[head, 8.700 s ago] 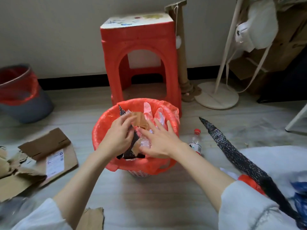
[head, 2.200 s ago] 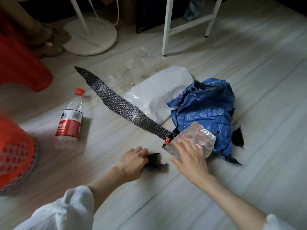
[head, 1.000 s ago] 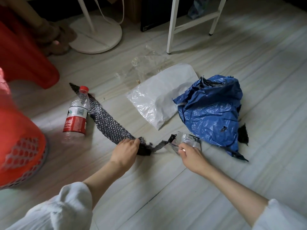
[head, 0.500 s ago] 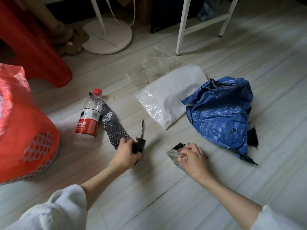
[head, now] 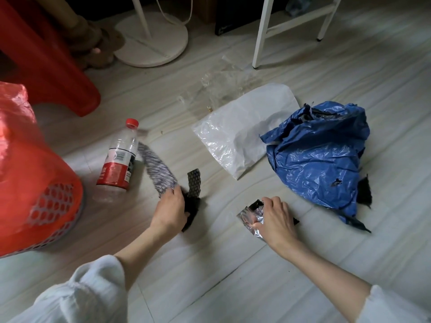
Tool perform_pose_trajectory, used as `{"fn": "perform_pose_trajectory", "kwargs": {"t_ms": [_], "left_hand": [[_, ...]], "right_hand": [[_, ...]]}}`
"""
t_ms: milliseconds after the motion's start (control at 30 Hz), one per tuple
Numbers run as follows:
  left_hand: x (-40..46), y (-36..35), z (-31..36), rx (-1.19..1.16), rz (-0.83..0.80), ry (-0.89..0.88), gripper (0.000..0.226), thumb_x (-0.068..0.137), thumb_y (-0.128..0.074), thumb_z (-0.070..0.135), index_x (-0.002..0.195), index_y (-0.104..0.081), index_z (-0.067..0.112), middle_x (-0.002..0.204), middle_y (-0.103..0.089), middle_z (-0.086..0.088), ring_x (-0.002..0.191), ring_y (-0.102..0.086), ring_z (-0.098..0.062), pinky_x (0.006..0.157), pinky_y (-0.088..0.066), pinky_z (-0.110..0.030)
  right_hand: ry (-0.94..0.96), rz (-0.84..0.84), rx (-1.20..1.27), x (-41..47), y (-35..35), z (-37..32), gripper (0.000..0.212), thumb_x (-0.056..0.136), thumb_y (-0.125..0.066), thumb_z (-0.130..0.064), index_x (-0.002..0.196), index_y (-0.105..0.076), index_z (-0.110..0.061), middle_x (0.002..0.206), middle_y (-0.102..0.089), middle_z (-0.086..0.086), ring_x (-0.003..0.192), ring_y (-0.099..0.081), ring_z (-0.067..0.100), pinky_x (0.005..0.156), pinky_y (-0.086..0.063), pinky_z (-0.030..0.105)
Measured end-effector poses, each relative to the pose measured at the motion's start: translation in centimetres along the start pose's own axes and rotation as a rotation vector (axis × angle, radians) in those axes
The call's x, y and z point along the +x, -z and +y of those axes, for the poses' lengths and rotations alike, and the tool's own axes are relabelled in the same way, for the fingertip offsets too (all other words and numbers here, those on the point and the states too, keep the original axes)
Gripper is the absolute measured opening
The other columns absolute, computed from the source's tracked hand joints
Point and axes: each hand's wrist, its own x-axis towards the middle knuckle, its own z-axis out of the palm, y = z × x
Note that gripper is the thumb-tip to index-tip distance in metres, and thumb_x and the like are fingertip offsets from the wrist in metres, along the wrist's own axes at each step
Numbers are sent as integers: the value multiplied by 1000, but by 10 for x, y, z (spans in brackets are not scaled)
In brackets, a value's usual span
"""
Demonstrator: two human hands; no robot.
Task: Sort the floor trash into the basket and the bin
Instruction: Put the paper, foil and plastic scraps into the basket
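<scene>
My left hand [head: 172, 210] grips a long black bubble-wrap strip [head: 156, 167] near its gathered end, low over the floor. The strip's far end lies beside a plastic bottle [head: 118, 158] with a red cap and red label. My right hand [head: 275, 220] grips a crumpled silver foil wrapper [head: 250, 217] on the floor. The basket [head: 30, 183], lined with a red bag, stands at the left edge. A crumpled blue plastic bag [head: 319, 157], a white plastic mailer [head: 240, 134] and clear film [head: 221, 87] lie farther out on the floor.
A red plastic stool [head: 46, 54] stands at the upper left behind the basket. A round white fan base [head: 154, 40] and white frame legs [head: 262, 31] are at the top. A black scrap [head: 363, 192] sticks out from under the blue bag.
My left hand has bunched the black strip and pulled it left toward the bottle. My right hand has crumpled the foil wrapper tighter. The view has shifted slightly right.
</scene>
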Motion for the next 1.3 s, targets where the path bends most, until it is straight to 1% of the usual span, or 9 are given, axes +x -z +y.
{"fn": "perform_pose_trajectory", "kwargs": {"t_ms": [133,267,367,433,567,700,900,1033,1300], "left_hand": [[-11,-3,6,10,-8,-41,22,86,-50,4,108,-51,2,113,-52,-17,104,-51,-33,85,-40,-38],[-12,6,6,118,-35,-145,25,87,-52,21,105,-62,7,119,-50,-12,112,-43,-31,91,-38,-36],[-9,4,2,249,-94,-240,33,83,-58,32,113,-62,19,147,-19,-10,138,-9,-34,114,-13,-43],[-6,5,-4,213,-150,-238,41,79,-64,34,117,-58,20,151,-5,-13,140,-1,-36,116,-12,-44],[-7,7,-4,164,-125,-191,65,75,-70,27,131,-39,16,138,-30,-12,126,-30,-31,102,-35,-40],[-6,5,6,305,-149,-187,94,79,-69,25,147,-5,13,133,-33,-9,120,-38,-30,93,-37,-42],[-6,9,11,530,-52,-288,48,81,-64,32,121,-48,11,126,-41,-8,119,-37,-27,93,-33,-36],[-11,4,3,498,-45,-367,42,87,-52,18,127,-43,7,140,-27,-13,135,-24,-31,106,-30,-36],[-32,2,5,404,-92,-430,37,84,-40,-7,117,-37,9,110,-46,-12,94,-56,-32,68,-45,-40]], "right_hand": [[-76,-16,84,-2,-2,-1,51,81,-67,-34,119,-45,-9,125,-44,11,116,-44,26,95,-36,29],[-71,-32,67,-7,-6,1,45,82,-65,-35,114,-48,-9,121,-49,10,115,-46,26,93,-38,30],[-47,0,-24,-12,-7,0,34,86,-58,-36,111,-50,-15,118,-54,5,116,-47,23,94,-34,33],[-25,20,-85,-14,-6,-1,29,86,-56,-38,108,-51,-20,116,-55,0,115,-46,20,91,-30,34],[40,-20,-130,-13,-5,-1,29,87,-55,-37,109,-51,-19,118,-53,-1,117,-44,20,94,-32,33],[92,-58,-113,-14,-6,-5,31,88,-56,-33,114,-46,-18,122,-47,1,120,-40,21,98,-34,36],[150,-75,-148,-26,-9,-6,28,90,-53,-31,114,-45,-19,123,-43,0,121,-37,21,96,-34,36],[184,-11,-155,-33,-12,-6,26,89,-54,-23,111,-43,-20,121,-47,-1,119,-40,20,91,-33,34],[256,-47,-169,-49,-7,-8,28,90,-52,-20,117,-44,-18,121,-54,0,119,-43,21,92,-32,36]]}}
